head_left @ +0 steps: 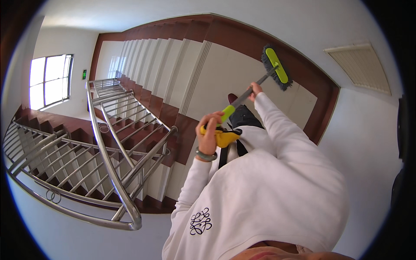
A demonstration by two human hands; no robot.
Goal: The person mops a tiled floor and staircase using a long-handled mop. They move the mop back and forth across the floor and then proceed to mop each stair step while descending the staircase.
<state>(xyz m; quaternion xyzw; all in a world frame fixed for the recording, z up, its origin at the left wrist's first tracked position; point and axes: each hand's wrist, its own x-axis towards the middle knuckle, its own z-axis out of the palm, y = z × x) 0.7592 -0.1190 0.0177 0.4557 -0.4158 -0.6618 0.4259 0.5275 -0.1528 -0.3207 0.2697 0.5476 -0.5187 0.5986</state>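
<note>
A flat mop with a green plate and grey fringe [275, 65] lies across the landing, over both the dark red border and the pale tiles. Its grey pole [240, 97] slants back toward my body. My right hand [255, 90] grips the pole partway down. My left hand [209, 131], above a dark green bangle [206, 155], is wrapped around the pole's upper end by the green grip [226, 114]. A yellow fabric item with black edging [227, 137] hangs at the left hand; whether it is held or attached, I cannot tell.
Pale steps with dark red ends [175, 70] adjoin the landing's left side. A stainless steel railing [112, 169] borders the stairwell. Walls enclose the landing; a louvred vent panel [362, 66] is on the right. A dark red shoe [232, 97] shows beside the pole.
</note>
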